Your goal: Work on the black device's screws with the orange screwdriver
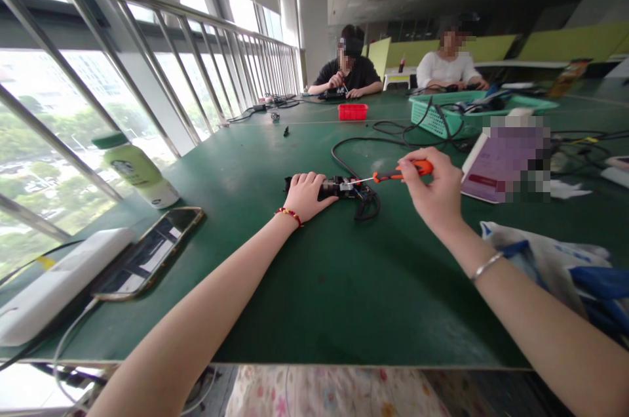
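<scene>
My left hand [307, 194] lies closed over the left end of a small black electronic device [344, 187] on the green table [314, 286], holding it down. My right hand [435, 191] grips an orange-handled screwdriver [403, 174]. Its thin metal tip points left and meets the top of the device. A black cable [366, 204] loops from the device's right end and runs off toward the far side. A red bead bracelet sits on my left wrist, a silver bangle on my right.
A phone [147, 253], a white power bank [54, 289] and a green bottle [137, 168] lie at the left by the window railing. A red tray [352, 111], a green basket [442, 112] and cables sit farther back. Two people work at the far end. A blue-white bag [555, 266] lies right.
</scene>
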A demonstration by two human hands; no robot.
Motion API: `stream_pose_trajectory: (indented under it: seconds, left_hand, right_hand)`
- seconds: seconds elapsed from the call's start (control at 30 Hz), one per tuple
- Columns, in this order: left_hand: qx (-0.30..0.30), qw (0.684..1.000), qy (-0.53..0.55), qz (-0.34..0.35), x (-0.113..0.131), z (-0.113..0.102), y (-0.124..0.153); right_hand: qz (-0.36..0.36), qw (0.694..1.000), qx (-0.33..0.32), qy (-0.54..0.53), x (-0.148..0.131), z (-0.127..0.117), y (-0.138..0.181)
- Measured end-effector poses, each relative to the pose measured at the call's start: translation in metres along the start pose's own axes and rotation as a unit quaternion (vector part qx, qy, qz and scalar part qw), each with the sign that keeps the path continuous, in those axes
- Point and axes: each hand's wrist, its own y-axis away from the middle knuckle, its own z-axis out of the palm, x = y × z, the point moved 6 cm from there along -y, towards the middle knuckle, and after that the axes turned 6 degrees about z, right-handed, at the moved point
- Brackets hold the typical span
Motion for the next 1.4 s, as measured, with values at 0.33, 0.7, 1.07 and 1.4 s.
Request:
stream_pose_trajectory:
  seconds: [0.33, 0.7, 1.07, 1.4]
  left_hand:
    - [0.001, 1.000, -0.004, 0.001, 0.0000, -0.0001, 0.0009]
    - [0.000, 1.000, -0.014, 0.003, -0.0003, 0.0008, 0.0006]
    - [0.003, 1.000, -0.013, 0.003, -0.0012, 0.0011, 0.0010]
    - [0.002, 1.000, -0.007, 0.001, -0.0006, -0.0003, 0.0010]
  right_hand:
    - [-0.007, 1.000, -0.018, 0.002, 0.0014, 0.0062, 0.0021]
    - [-0.012, 1.000, -0.017, 0.008, 0.0029, 0.0085, 0.0039]
    - [-0.008, 0.999, -0.032, 0.023, 0.0042, 0.0101, 0.0018]
    - [-0.020, 0.999, -0.032, -0.031, 0.0026, 0.0076, 0.0027]
